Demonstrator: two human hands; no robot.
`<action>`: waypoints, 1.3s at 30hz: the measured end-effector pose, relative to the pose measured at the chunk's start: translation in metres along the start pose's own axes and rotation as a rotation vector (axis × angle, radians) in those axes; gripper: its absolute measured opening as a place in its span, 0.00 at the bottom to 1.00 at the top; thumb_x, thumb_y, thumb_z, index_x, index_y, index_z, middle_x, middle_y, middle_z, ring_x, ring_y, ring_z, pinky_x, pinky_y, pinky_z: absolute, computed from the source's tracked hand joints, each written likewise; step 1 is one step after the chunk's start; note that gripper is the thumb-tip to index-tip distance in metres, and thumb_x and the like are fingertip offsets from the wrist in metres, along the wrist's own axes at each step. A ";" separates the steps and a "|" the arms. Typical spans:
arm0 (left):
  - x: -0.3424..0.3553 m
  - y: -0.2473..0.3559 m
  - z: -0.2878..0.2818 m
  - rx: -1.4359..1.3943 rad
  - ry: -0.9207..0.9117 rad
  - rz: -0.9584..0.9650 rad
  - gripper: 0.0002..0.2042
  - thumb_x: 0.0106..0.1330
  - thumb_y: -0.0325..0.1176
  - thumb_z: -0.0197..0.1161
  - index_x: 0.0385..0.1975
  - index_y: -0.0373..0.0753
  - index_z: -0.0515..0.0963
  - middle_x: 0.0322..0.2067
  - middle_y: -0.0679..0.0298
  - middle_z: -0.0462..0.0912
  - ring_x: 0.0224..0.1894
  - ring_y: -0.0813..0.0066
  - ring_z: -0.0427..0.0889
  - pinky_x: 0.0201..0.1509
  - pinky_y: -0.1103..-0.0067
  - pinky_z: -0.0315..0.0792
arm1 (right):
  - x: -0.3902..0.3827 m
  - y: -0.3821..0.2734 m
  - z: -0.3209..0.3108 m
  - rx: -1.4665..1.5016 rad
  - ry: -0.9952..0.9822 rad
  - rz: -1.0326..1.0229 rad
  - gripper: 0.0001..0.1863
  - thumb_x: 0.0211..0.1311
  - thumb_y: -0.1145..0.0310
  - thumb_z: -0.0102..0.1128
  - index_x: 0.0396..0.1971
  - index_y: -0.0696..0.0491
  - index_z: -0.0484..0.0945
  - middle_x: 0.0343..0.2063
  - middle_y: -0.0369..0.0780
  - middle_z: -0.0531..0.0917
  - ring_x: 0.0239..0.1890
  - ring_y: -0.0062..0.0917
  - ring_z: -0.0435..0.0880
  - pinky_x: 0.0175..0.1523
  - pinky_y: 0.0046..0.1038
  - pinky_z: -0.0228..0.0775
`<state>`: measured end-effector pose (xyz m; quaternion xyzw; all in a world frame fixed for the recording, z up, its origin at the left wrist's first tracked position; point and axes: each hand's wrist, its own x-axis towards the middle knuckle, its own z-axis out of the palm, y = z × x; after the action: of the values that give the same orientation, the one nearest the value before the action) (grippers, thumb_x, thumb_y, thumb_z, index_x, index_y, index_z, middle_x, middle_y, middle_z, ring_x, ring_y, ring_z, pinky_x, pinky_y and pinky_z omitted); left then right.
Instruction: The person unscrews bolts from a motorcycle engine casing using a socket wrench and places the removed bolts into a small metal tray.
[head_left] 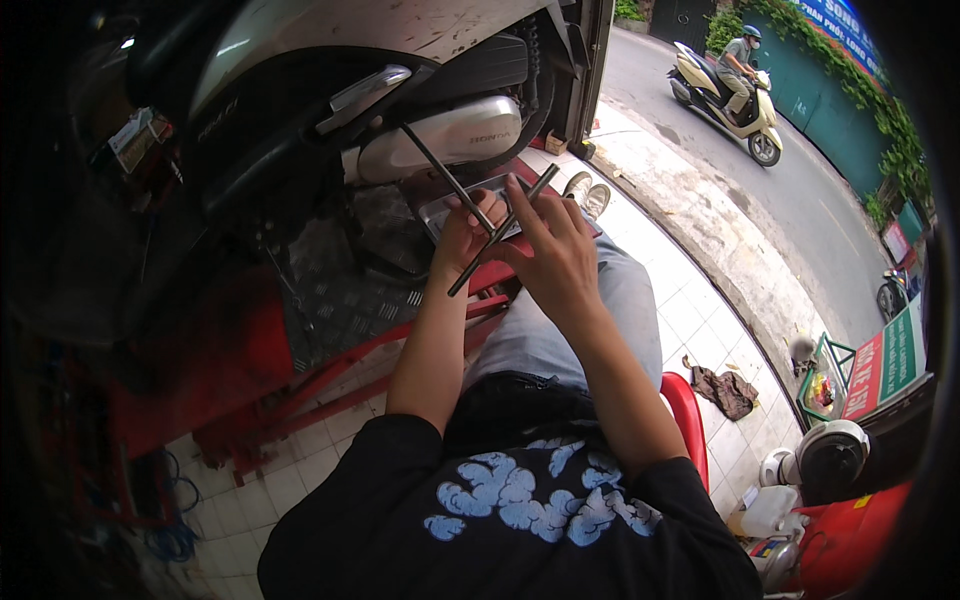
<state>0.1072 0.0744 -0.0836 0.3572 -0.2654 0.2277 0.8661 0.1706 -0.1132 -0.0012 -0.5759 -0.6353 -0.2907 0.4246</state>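
Head view: the T-handled wrench (440,171) lies slantwise, its long shaft running up and left from the hands toward the silver engine cover (468,132); whether the tip touches it, I cannot tell. The left hand (460,233) is nearer that shaft, its grip curled about it close to the crossbar. The right hand (560,240) rests on the crossbar from the right; how firmly its grip is set is unclear.

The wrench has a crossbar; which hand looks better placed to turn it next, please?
Probably the right hand: it is spread over the far half of the crossbar, while the left hand curls at the shaft, near the join, seemingly better for steadying.
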 end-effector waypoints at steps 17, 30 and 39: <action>0.011 -0.024 0.013 0.027 0.318 0.170 0.12 0.67 0.45 0.67 0.28 0.47 0.77 0.19 0.78 0.65 0.23 0.87 0.59 0.28 0.85 0.54 | -0.011 -0.052 -0.019 0.462 -0.366 0.175 0.23 0.63 0.64 0.63 0.58 0.49 0.76 0.25 0.44 0.83 0.27 0.41 0.83 0.33 0.39 0.74; 0.016 -0.002 0.031 -0.136 0.130 0.343 0.14 0.69 0.40 0.65 0.22 0.47 0.71 0.18 0.78 0.58 0.21 0.88 0.56 0.26 0.85 0.52 | -0.022 -0.023 -0.014 0.383 -0.561 0.201 0.24 0.58 0.71 0.60 0.56 0.57 0.79 0.21 0.47 0.82 0.24 0.40 0.82 0.30 0.39 0.69; 0.015 -0.012 0.017 -0.095 0.102 0.157 0.17 0.70 0.48 0.63 0.22 0.51 0.69 0.17 0.79 0.59 0.19 0.89 0.55 0.27 0.85 0.53 | 0.006 -0.032 -0.007 0.163 -0.294 0.429 0.22 0.72 0.49 0.54 0.36 0.55 0.81 0.15 0.42 0.78 0.19 0.35 0.81 0.28 0.36 0.69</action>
<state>0.1206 0.0573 -0.0700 0.2818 -0.2586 0.2999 0.8739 0.1407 -0.1221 0.0112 -0.6974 -0.5749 -0.0551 0.4244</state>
